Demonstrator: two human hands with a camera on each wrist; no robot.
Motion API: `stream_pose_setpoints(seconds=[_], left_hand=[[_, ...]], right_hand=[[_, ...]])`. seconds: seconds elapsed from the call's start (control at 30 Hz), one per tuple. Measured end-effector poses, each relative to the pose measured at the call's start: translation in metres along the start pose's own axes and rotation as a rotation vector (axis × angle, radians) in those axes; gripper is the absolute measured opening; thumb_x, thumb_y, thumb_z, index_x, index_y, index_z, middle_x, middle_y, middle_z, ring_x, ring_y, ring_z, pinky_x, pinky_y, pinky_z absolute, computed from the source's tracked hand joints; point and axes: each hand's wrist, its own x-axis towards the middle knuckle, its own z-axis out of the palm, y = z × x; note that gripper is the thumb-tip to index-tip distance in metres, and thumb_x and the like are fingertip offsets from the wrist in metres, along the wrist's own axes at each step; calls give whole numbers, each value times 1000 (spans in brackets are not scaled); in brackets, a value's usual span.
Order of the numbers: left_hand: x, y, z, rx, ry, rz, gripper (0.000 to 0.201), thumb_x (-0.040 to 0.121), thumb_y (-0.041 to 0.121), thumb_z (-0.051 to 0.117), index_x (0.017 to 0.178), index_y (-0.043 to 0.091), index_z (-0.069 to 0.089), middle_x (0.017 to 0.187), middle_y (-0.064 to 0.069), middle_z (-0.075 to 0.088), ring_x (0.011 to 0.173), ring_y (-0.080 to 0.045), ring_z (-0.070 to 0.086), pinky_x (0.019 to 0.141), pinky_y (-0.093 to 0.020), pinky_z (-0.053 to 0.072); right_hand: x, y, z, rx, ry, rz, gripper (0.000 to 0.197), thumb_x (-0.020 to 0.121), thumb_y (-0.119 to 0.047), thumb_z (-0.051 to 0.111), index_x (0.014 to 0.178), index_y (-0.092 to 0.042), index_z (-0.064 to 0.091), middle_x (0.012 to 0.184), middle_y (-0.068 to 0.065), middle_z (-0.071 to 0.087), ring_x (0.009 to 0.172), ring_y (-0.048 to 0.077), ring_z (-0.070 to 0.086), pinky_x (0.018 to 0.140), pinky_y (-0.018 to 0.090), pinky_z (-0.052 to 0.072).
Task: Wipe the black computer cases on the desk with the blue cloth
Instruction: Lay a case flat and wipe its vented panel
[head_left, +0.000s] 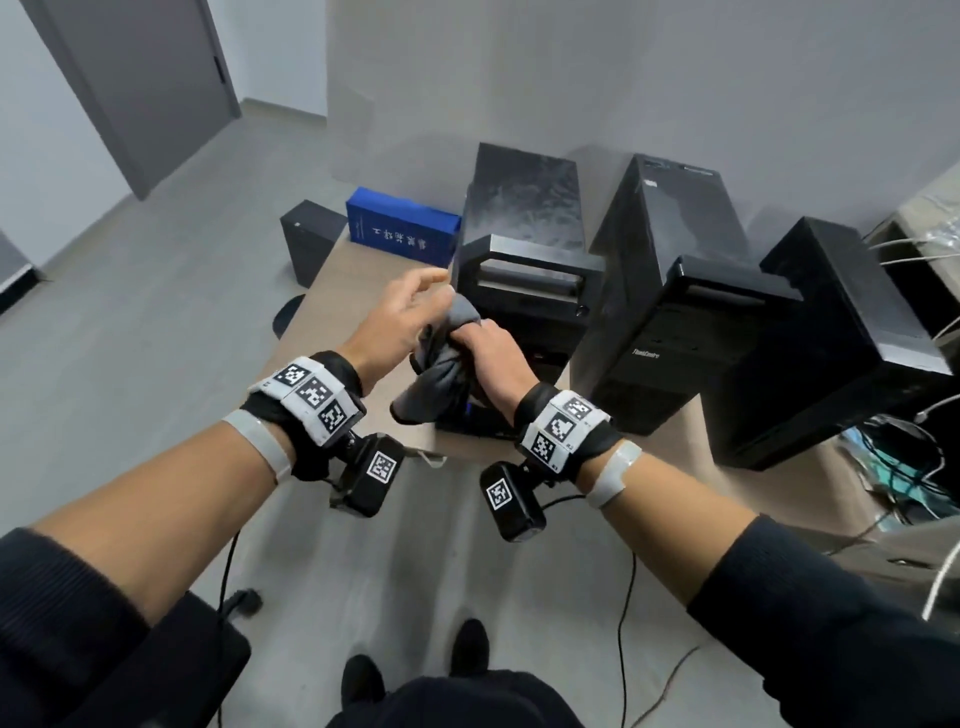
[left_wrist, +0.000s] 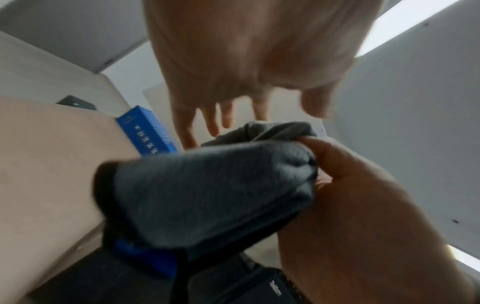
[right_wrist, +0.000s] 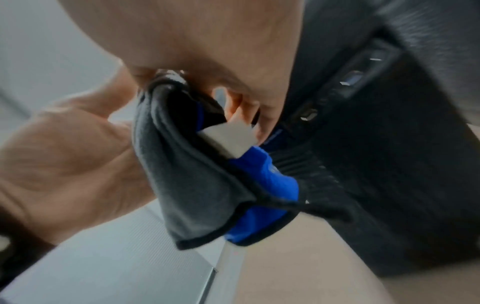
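Observation:
Three black computer cases stand on the desk (head_left: 363, 280): left (head_left: 524, 218), middle (head_left: 670, 234), right (head_left: 841, 322). The cloth (head_left: 434, 382) is grey on one side, blue on the other, with black edging. It hangs bunched in the air before the left case's front panel (right_wrist: 389, 144). My right hand (head_left: 485, 348) grips the cloth's (right_wrist: 187, 174) upper part with curled fingers. My left hand (head_left: 441, 291) is beside the cloth's (left_wrist: 207, 185) top end, its fingers (left_wrist: 215, 119) straight and spread, the palm (right_wrist: 64, 154) facing the fabric.
A blue box (head_left: 402, 228) lies at the desk's back left, a small black box (head_left: 311, 239) beyond the corner. Loose cables (head_left: 914, 457) hang off the right side. A grey door (head_left: 140, 78) is far left. Grey floor lies under my feet.

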Motion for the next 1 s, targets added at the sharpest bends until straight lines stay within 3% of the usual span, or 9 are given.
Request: stream_pose_setpoints(seconds=[0.07,0.17,0.23,0.33,0.43,0.53,0.7,0.87,1.0], left_hand=[[-16,-6,-13,-68,-212,29,58,101,32,54,154,25,30,150,3,39,136,-2,43,113,-27,36],[-26,-16,-31,-61,-297,82,96,92,-5,63,158,22,-2,140,20,38,122,19,47,100,-9,40],[-23,-23,-35,-49,-150,119,98,86,-14,65,158,17,6,140,8,45,123,8,52,103,-15,44],[-8,-39,-37,-297,220,95,57,90,-15,59,141,1,39,125,-11,61,109,-9,64,99,-28,50],[6,-54,-37,-529,339,-23,25,95,-10,54,117,0,54,93,-2,72,78,-7,71,79,-25,55],[20,-70,-38,-588,316,-99,25,96,-3,57,120,1,54,97,-7,67,77,-11,70,76,-26,57],[34,-83,-28,-640,322,-226,39,97,6,60,133,-5,49,108,-16,63,85,-20,66,81,-35,58],[47,-96,-18,-690,325,-340,71,82,28,73,138,-3,43,112,-25,62,81,-30,65,81,-46,55],[48,-107,-18,-730,364,-393,38,99,22,62,130,10,45,110,-23,64,88,-34,68,87,-52,56]], right_hand=[[6,-11,15,-177,-18,-106,43,87,-38,46,79,0,65,78,13,61,70,19,53,68,37,42],[13,-25,31,-90,-93,-50,41,84,-38,50,85,-1,69,87,17,69,84,31,62,84,45,47],[19,-34,33,102,-178,-10,36,91,-29,52,97,3,68,90,16,68,86,27,62,83,42,50],[28,-58,20,29,-158,-100,28,93,-29,52,101,-8,68,93,13,67,81,22,63,71,29,51],[46,-72,-21,-305,172,-327,27,87,-31,55,104,-21,74,101,-2,72,91,13,67,88,30,52],[66,-67,-63,-866,387,-276,32,89,-47,48,105,-29,69,114,0,63,113,24,54,94,39,44],[86,-49,-70,-1068,246,-117,50,90,-58,35,70,-17,57,71,2,60,76,30,60,63,33,39],[99,-48,-67,-975,359,-103,58,83,-60,40,68,-9,64,59,5,62,59,26,59,57,29,45],[100,-51,-59,-942,446,-113,57,79,-59,42,68,-7,61,52,0,50,53,22,53,55,27,43]])
